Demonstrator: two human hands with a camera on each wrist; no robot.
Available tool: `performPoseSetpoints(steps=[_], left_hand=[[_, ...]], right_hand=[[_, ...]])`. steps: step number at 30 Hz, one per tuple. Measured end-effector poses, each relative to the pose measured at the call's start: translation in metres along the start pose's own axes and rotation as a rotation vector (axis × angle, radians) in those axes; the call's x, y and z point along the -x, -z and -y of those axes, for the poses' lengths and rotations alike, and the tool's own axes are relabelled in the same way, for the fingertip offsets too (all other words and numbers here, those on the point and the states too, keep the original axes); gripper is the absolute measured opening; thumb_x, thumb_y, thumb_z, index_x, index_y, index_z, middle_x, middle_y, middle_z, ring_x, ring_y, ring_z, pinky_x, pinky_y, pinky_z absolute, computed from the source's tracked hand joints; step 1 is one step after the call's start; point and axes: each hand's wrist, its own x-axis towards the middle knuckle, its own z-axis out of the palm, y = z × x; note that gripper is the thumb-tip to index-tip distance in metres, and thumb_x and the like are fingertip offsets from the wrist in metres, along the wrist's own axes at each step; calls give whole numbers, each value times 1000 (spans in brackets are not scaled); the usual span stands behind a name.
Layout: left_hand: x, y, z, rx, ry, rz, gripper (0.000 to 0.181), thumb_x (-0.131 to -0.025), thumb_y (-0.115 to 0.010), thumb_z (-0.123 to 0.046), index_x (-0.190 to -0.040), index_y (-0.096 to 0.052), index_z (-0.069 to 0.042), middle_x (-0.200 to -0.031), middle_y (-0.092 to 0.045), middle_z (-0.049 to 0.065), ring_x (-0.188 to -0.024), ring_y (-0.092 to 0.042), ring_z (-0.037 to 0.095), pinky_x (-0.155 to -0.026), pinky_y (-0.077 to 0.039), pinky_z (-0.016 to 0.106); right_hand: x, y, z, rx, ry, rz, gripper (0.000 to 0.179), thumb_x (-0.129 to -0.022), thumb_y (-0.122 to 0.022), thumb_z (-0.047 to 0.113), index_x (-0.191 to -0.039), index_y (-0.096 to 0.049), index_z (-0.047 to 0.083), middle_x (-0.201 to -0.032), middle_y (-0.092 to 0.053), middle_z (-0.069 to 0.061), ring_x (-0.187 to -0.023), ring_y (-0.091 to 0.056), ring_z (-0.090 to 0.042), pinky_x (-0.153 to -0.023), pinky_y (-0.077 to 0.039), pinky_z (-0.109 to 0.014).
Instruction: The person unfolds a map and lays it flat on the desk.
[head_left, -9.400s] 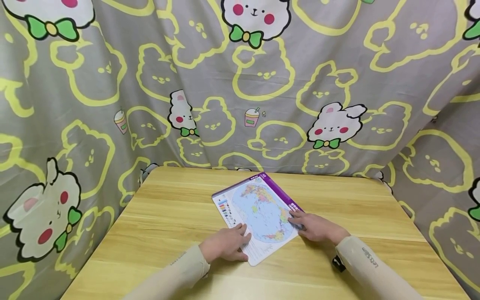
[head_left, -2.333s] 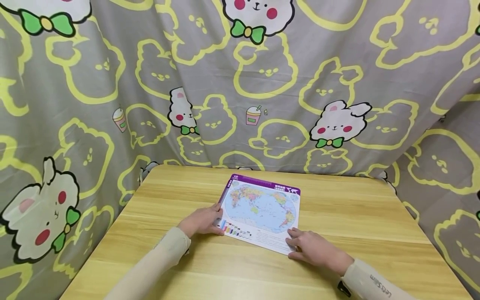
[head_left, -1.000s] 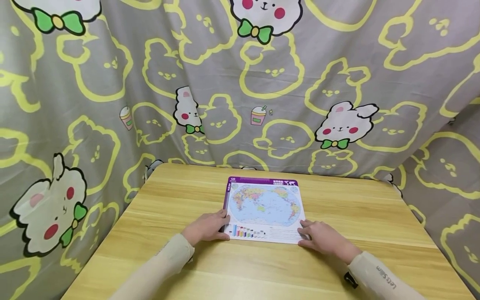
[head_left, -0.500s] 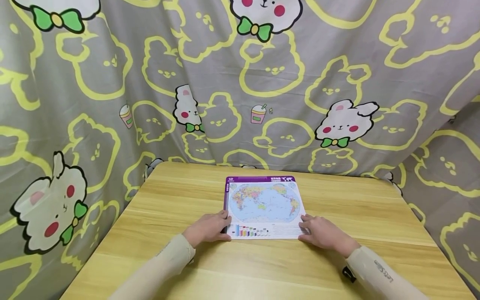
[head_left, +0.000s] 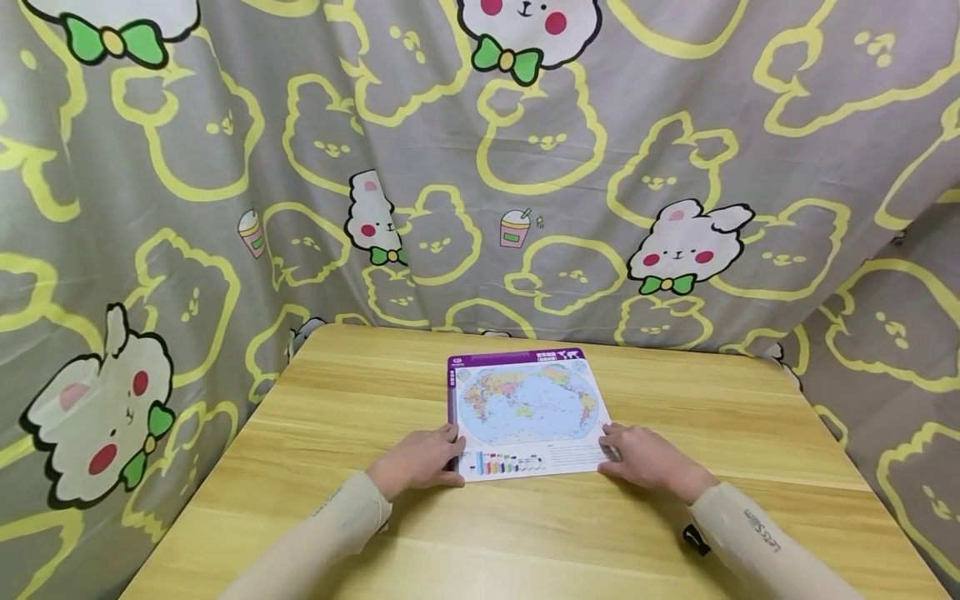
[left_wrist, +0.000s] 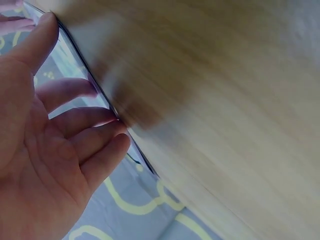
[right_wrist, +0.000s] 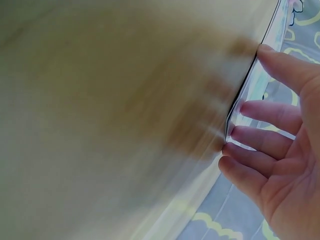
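A world map sheet [head_left: 528, 408] with a purple top and left border lies flat on the wooden table [head_left: 337, 417]. Its purple top edge faces the curtain. My left hand [head_left: 418, 458] touches the near left corner, fingertips on the side and thumb by the front edge. At the near right corner my right hand [head_left: 654, 458] touches the sheet in the same way. In the left wrist view the left fingers [left_wrist: 85, 122] meet the thin edge of the map. Fingertips of the right hand [right_wrist: 280, 135] lie along the opposite edge in the right wrist view.
A grey curtain [head_left: 435, 133] with yellow outlines and rabbit faces hangs behind the table and along both sides. The table's far edge runs just beyond the map. A small black item [head_left: 695, 540] shows below the right sleeve.
From a diagonal position, the map has been turned until its top edge lies nearly level with the table's far edge. Both hands have shifted to its near corners. The last turn is slight, counterclockwise.
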Motion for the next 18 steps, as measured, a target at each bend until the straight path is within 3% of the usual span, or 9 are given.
performPoseSetpoints(steps=[10, 18], left_hand=[[-1, 0, -6, -30, -25, -10, 69, -85, -57, -58, -132, -55, -7, -134, -50, 18, -121, -51, 28, -96, -46, 36], [0, 0, -14, -65, -60, -38, 64, -88, -54, -58, -128, -58, -8, -123, -55, 14, -113, -55, 23, -91, -49, 34]], right_hand=[[-4, -3, -10, 18, -2, 3, 51, -81, -73, 37, -111, -67, -4, -121, -59, -25, -106, -58, -41, -90, -47, -51], [-6, -2, -17, 13, -25, -2, 53, -81, -72, 38, -113, -66, -4, -125, -57, -25, -112, -56, -41, -93, -45, -50]])
